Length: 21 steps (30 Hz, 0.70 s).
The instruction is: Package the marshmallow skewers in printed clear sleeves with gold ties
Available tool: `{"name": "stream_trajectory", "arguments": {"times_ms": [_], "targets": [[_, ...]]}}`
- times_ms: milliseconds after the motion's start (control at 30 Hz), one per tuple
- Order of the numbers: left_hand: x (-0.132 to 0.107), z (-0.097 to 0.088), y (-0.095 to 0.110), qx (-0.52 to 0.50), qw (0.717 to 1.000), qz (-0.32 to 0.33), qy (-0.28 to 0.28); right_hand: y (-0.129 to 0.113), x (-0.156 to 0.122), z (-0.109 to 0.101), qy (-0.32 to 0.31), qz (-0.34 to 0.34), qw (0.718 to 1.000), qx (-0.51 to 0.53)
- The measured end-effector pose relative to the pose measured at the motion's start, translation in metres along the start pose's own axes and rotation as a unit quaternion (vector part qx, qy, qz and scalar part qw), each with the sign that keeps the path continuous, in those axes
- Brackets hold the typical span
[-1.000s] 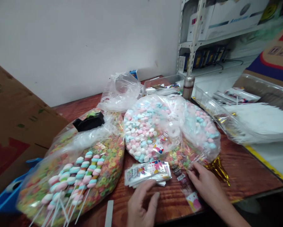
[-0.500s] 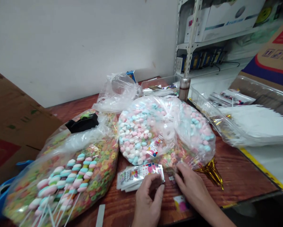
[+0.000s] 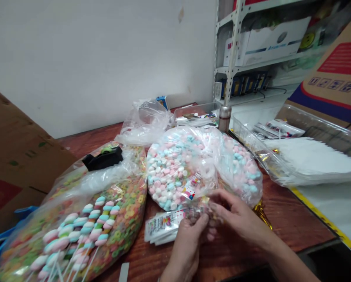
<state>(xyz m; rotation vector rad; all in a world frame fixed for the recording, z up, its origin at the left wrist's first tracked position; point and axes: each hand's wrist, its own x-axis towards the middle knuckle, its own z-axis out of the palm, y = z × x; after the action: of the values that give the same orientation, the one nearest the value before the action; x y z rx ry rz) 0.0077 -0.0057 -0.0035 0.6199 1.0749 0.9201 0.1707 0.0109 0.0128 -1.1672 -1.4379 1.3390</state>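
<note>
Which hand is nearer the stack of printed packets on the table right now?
Left. The left hand is right at the stack of printed packets, by its right end. The right hand is farther off to the right, past the left hand and apart from the stack.

Glossy plastic bag (image 3: 193, 156), varnished wood tabletop (image 3: 295, 223), matt cardboard carton (image 3: 22, 156)

Blue lettering (image 3: 276, 44) on a white carton (image 3: 265, 45) on the shelf is blurred, seeming to begin "Aru", while the print on the stack of packets (image 3: 163, 227) and the row of symbols on the cardboard box (image 3: 336, 66) are too unclear to read.
</note>
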Motion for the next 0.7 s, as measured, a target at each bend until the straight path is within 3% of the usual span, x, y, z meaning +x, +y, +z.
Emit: {"name": "stream_trajectory", "arguments": {"times_ms": [67,200,333,567,700], "targets": [[0.002,0.001,-0.001,-0.101,0.992,0.009,0.071,0.016,0.0,0.01,0.071,0.019,0.994,0.086],[0.005,0.0,-0.006,-0.156,0.984,0.007,0.082,0.047,-0.007,0.035,0.114,0.05,0.955,0.269],[0.0,-0.007,-0.01,-0.136,0.985,0.035,0.096,0.053,-0.012,0.044,0.148,0.04,0.963,0.224],[-0.014,-0.017,-0.006,-0.162,0.979,0.072,0.102,0.047,-0.011,0.047,0.051,0.033,0.99,0.131],[-0.013,-0.024,-0.008,-0.142,0.977,0.088,0.135,0.048,-0.012,0.056,0.037,0.04,0.992,0.112]]}}
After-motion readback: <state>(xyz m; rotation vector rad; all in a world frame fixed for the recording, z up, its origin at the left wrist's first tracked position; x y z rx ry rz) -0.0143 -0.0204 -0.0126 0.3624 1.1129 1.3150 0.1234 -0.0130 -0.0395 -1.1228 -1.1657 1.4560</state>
